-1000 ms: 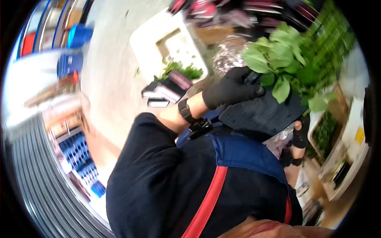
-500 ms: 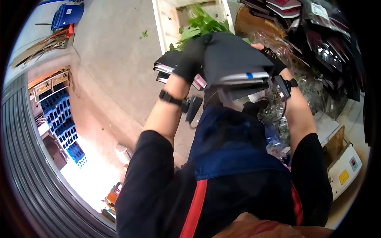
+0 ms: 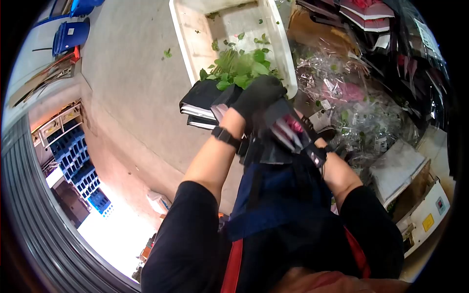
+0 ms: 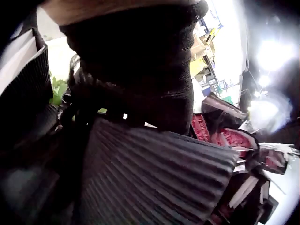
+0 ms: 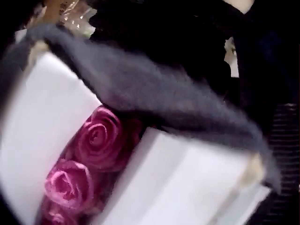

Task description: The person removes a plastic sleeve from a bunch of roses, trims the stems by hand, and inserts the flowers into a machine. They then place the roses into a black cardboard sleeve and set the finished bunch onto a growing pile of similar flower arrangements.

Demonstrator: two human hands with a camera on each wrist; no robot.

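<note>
A bundle of pink roses (image 3: pixel 293 126) in a dark ribbed wrap is held upright in front of the apron. My left hand (image 3: pixel 261 96), in a black glove, grips the bundle near its top from the left. On the other side my right hand (image 3: pixel 307 128), in a fingerless black glove, holds it, its fingers mostly hidden. The right wrist view shows rose heads (image 5: pixel 96 140) between white sheets (image 5: pixel 42 122) inside the wrap. In the left wrist view the ribbed wrap (image 4: pixel 159 173) lies under the glove. Two more dark wrapped bundles (image 3: pixel 200 100) stand left of my left hand.
A white tub (image 3: pixel 188 36) with leafy green stems (image 3: pixel 239 68) stands ahead. Crumpled clear plastic (image 3: pixel 342 93) covers the floor at right, beside piled dark-wrapped roses (image 3: pixel 371 22). A white box with a switch (image 3: pixel 425 217) is at lower right; blue crates (image 3: pixel 78 158) are at left.
The bundle has swung round from over the tub to my waist, leaves first showing and now the rose heads turned toward me. Both hands came closer to the body, and the tub is more visible.
</note>
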